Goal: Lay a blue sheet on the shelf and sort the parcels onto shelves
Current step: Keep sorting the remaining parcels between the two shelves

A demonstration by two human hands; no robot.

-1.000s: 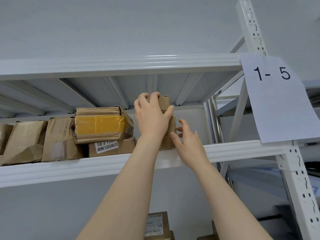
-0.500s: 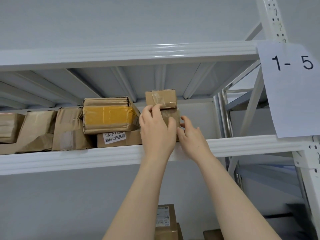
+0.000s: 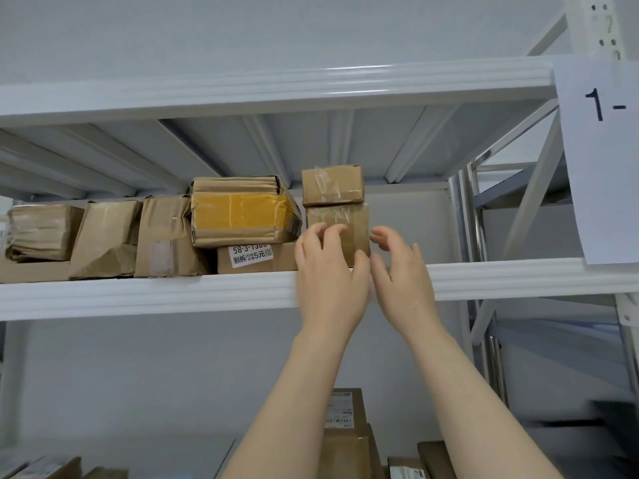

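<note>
Two small brown parcels stand stacked on the white upper shelf (image 3: 173, 295): a top box (image 3: 332, 184) with clear tape on a lower box (image 3: 345, 226). My left hand (image 3: 328, 271) hovers in front of the lower box, fingers curled and spread, at most brushing it. My right hand (image 3: 401, 271) is open beside the box's right edge, apart from it. Left of the stack a parcel with yellow tape (image 3: 242, 212) lies on a box with a white label (image 3: 256, 257). No blue sheet is in view.
Several more brown parcels (image 3: 103, 236) fill the shelf to the left. Right of the stack the shelf runs bare to the white upright (image 3: 594, 25), which carries a paper sign (image 3: 601, 160). Labelled boxes (image 3: 345, 420) stand on a lower level.
Both hands have let go of the stacked boxes and drawn back toward me with fingers spread. The view has shifted, so the shelf appears lower and further right.
</note>
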